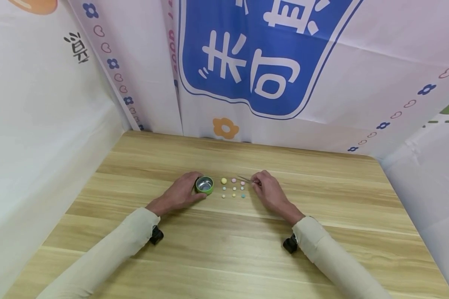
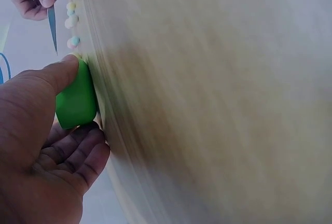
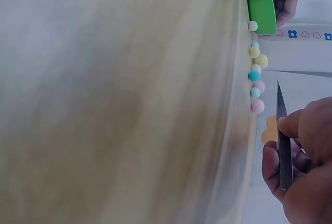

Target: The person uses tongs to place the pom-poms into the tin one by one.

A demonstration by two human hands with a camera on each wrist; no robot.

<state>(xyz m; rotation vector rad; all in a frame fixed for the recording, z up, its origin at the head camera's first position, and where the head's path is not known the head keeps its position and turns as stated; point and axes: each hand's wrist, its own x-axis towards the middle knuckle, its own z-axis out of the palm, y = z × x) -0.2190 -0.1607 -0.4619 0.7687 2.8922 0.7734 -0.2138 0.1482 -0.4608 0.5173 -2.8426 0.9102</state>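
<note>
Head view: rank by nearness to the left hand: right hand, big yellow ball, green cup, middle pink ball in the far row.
1. Green cup: in the left hand's grip.
2. Big yellow ball: just right of the cup, left end of the far row.
3. Middle pink ball: next along that row.
4. Right hand: beyond the row's right end.

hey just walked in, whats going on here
A person has both hands at work over a wooden table. The left hand holds an open green container. The right hand grips a thin pointed tool, its tip above nine small pastel balls lying in three rows beside the container.
</note>
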